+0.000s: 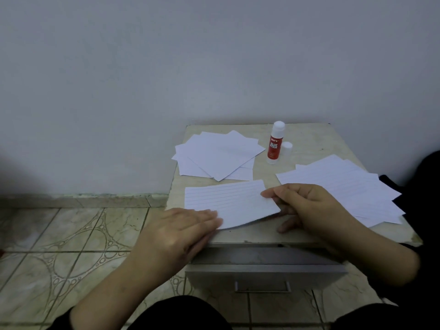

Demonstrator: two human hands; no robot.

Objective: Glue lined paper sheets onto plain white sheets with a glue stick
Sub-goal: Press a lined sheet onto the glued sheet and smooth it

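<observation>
Tiled floor (pixel 59 246) w/ a looping pattern fills the left side, meeting a plain wall (pixel 166 55). Left hand (pixel 181 232) lies flat, palm down, at the near-left corner of the counter (pixel 307 148) — fingers (pixel 209 217) straight and pressed together, tips resting on the near-left corner of a lined sheet (pixel 228 206). That sheet sits at the front of the counter, lines facing up; its near edge curves up off the surface toward the right. Behind it, at the back left, a fanned pile of plain white sheets (pixel 216 156) lies flat. Right of that pile a red glue stick (pixel 275 144) stands upright, cap off, white glue showing on top; its white cap (pixel 286 150) stands just beside it, on the right. Right hand (pixel 309 208) grips the lined sheet's right edge — thumb on top, curled fingers underneath, pinching the paper. Further right, a spread stack of lined sheets (pixel 352 189) covers the counter's right side, partly behind the right hand. Below the counter's front edge, a grey drawer (pixel 264 272) w/ a metal handle (pixel 262 288).
</observation>
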